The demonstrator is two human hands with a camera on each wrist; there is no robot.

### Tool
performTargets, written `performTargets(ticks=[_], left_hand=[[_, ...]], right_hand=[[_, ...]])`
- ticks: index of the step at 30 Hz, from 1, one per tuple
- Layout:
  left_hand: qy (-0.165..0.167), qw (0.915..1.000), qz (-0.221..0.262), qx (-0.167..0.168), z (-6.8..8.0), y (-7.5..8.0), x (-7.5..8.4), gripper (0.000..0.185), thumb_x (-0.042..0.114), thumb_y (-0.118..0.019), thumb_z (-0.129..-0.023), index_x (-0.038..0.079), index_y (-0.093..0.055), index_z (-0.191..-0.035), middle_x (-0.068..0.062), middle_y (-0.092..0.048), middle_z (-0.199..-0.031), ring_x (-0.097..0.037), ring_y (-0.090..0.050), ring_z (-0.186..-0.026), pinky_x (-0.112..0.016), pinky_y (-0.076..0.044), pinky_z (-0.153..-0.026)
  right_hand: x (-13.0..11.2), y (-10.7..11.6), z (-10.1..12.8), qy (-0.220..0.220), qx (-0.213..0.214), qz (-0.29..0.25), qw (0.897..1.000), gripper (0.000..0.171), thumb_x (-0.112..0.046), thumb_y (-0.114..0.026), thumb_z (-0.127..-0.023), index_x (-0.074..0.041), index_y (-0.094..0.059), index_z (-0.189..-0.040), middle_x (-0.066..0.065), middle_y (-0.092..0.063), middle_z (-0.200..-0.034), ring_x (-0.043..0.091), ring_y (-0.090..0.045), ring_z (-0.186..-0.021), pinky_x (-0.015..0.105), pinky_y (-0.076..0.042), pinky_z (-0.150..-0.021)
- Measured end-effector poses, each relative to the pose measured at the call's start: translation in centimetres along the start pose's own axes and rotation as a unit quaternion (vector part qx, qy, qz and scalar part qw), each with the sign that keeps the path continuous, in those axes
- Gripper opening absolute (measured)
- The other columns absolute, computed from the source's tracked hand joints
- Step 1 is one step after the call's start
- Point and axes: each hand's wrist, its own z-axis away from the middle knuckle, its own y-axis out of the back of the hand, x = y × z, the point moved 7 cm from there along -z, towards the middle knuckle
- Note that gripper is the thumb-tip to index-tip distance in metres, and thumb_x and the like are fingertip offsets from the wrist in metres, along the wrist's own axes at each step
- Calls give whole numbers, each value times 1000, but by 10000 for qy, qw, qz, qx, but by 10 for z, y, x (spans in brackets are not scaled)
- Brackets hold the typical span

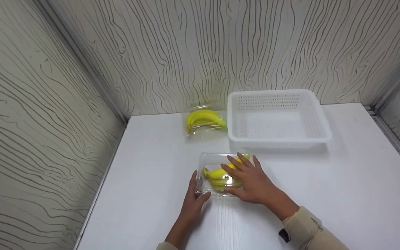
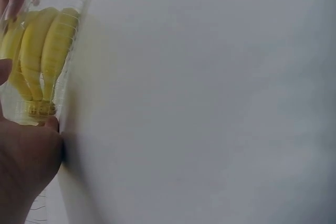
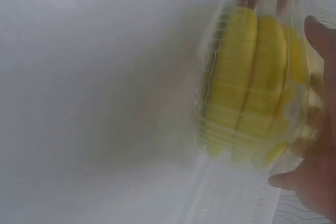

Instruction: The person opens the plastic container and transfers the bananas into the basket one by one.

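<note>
Right hand [image 1: 253, 182]: fingers fanned well apart and laid over the right part of the near container [image 1: 208, 159], whose plastic is touched rather than gripped
Left hand [image 1: 193, 205]: thumb and fingers parted and set against the left end and near corner of the same container; how firmly it is pressed cannot be told
Near container: clear plastic, placed on the table [image 1: 144, 173] between the two hands
Bananas [image 1: 217, 174]: a yellow bunch seen inside the near container, its stem end turned toward the left hand, its other end partly covered by the right hand
Far container [image 1: 200, 135]: also clear, set toward the back wall [image 1: 203, 52], with a second bunch [image 1: 205, 114] held inside
Basket [image 1: 280, 140]: white, with perforated sides, stood just beside the far container, on its right
Sleeves [image 1: 304, 225]: beige, worn on both arms
</note>
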Motion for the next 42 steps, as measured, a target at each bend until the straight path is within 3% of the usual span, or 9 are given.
performTargets(ticks=[10,25,33,42], left_hand=[[-154,9993,303,-135,1,-1,1,90,27,-66,-101,31,-13,-173,-11,-16,-182,-45,-18,-167,-72,-19,-131],[-133,9992,335,-152,0,2,4,91,25,-67,-100,29,-14,-173,-13,-14,-182,-47,-16,-167,-74,-18,-131],[-189,9983,480,-287,2,3,0,92,28,-68,-100,22,-12,-173,-13,-14,-182,-42,-13,-168,-63,-15,-135],[-203,9988,375,-251,0,4,1,90,29,-66,-101,23,-12,-173,-10,-16,-182,-41,-16,-168,-66,-17,-134]], right_hand=[[0,1,2,-6,-65,-17,10000,73,-68,-64,-96,-33,-53,-158,4,-46,-171,43,-38,-160,83,-27,-121],[1,1,0,-3,-16,-258,9997,68,-62,-65,-98,-31,-55,-157,8,-48,-169,46,-37,-160,85,-25,-120],[12,-2,-3,-448,-214,-1002,9937,64,-60,-60,-102,-27,-56,-156,7,-48,-169,44,-35,-161,84,-17,-124],[9,-4,-3,-503,-220,-877,9946,66,-63,-60,-101,-29,-54,-158,6,-46,-170,44,-33,-162,84,-15,-125]])
